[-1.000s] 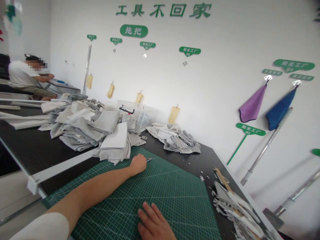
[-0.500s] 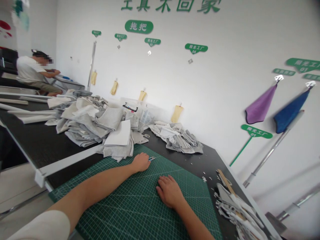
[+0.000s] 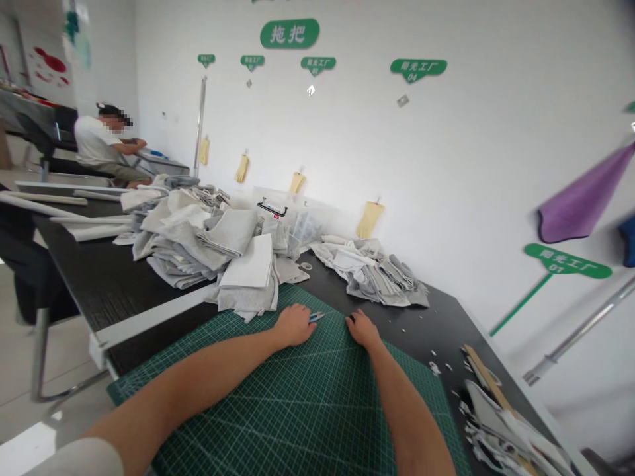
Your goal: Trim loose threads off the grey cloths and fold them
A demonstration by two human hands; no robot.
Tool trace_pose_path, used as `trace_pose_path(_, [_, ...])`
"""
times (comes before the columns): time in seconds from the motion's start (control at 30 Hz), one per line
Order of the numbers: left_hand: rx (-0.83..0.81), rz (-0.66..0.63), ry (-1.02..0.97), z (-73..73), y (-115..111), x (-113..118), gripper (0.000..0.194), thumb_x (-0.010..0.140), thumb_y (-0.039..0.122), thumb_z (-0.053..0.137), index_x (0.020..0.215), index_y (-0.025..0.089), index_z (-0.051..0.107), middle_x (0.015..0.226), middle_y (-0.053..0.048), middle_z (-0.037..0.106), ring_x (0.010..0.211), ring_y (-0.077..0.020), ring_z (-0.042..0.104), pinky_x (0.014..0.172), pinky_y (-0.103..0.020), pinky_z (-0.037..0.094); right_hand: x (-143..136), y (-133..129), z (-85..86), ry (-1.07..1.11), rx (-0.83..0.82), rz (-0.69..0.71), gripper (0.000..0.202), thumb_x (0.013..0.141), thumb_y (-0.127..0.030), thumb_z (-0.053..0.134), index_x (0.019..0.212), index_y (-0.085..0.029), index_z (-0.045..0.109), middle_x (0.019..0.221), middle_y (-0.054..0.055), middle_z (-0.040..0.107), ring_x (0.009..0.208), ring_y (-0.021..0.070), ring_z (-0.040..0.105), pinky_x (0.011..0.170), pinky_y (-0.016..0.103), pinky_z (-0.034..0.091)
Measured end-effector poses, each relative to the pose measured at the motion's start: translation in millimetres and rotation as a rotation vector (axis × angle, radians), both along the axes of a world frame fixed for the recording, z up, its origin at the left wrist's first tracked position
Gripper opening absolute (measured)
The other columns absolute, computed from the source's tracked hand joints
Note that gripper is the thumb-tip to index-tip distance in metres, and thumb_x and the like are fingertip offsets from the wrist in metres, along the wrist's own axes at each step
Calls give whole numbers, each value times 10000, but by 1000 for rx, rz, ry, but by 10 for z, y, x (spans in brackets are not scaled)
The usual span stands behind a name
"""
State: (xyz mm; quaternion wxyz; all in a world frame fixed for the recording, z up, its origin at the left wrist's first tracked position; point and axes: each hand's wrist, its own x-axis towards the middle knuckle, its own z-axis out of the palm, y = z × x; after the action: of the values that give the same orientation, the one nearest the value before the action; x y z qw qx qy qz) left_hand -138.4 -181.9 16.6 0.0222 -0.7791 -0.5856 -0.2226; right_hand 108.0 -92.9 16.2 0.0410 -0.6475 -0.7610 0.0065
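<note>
My left hand is closed around small blue-handled thread snips, with their metal tips pointing right. It rests on the far part of a green gridded cutting mat. At the mat's far right edge is my right hand, its fingers curled in; a dark spot shows between thumb and forefinger, and what they pinch, if anything, is hidden. Just beyond my left hand, a white sheet lies on a heap of grey and white cloth pieces.
A second cloth pile lies on the black table behind my right hand. Fabric scraps and a wooden strip are at the right edge. A clear plastic box stands by the wall. A seated person is at far left.
My right hand has moved forward from the middle of the mat to its far edge, and its fingers have curled. My left hand stays on the mat with the snips. The view has turned left.
</note>
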Motion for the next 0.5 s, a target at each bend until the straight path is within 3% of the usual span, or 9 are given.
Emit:
trace_pose_path(0.23, [1,0,-15,10,-5,-5,392,859,466,404,970,149,608,1001,-129,619,997,-273,528,859,-407,411,15,480,37,-49,-90,-27,343,892,-355,529,1175,-160,530,1173,84,549,997,187,569,843,397,494])
trace_pose_path(0.5, [11,1,-37,45,-20,-19,425,850,494,409,949,134,612,974,-141,624,979,-282,534,839,-416,422,59,755,126,-111,-150,19,340,891,-357,529,1166,-156,534,1156,82,557,982,183,575,834,390,497])
